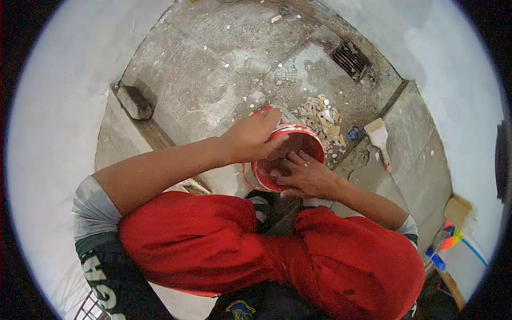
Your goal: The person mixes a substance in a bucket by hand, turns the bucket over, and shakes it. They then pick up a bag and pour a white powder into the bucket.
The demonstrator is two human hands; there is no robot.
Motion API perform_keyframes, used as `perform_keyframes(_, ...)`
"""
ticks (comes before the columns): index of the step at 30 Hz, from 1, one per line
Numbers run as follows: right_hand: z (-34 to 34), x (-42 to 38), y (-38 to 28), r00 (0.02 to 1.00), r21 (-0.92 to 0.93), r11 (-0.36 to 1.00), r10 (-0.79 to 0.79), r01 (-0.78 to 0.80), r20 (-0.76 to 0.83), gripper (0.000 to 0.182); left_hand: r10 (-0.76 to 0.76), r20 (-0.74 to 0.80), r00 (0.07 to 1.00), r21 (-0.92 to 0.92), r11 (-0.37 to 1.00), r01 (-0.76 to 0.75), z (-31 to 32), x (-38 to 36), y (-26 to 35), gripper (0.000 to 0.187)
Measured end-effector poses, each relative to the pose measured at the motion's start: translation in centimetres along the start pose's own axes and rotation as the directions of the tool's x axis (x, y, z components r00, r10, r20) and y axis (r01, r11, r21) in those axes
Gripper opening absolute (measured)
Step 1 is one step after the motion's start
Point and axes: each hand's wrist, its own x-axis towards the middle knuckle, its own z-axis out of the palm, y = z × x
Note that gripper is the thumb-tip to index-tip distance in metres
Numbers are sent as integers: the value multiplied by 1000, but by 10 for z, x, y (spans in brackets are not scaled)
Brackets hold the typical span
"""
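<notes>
A red bucket (317,140), smeared with white around its rim, is tilted between my knees with its mouth facing me. My left hand (252,138) grips the far left side of the bucket, its thumb over the rim. Inside the mouth is my right hand (308,177), its fingers spread toward the inner wall. No object shows in the right hand. How much the bucket contains is hard to make out.
Just past the bucket lies a heap of pale broken chips (326,118). A white-smeared brush (378,137) rests on the right ledge. Farther off are a floor drain grate (349,60) and, at left, a grey block (135,102). White walls rise on both sides.
</notes>
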Motion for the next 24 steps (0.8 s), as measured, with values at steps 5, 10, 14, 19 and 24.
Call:
perform_keyframes(5,3,3,1,1000,9,1000,-21,21,13,55,-54,99,994,-19,998,56,-5,1,5,58)
perform_keyframes(10,-2,8,-2,996,-13,999,-38,39,78,55,7,41,999,10,1000,-7,0,2,-2,56)
perform_keyframes(14,16,10,5,997,224,972,64,-74,53,74,-8,58,998,-21,1000,9,-1,3,3,55)
perform_keyframes(19,-5,19,2,987,507,852,64,-132,151,89,21,-6,1000,-33,999,-22,4,6,2,47)
perform_keyframes(24,-4,22,3,968,552,803,115,-223,224,96,88,-112,990,-40,995,-93,8,2,1,39)
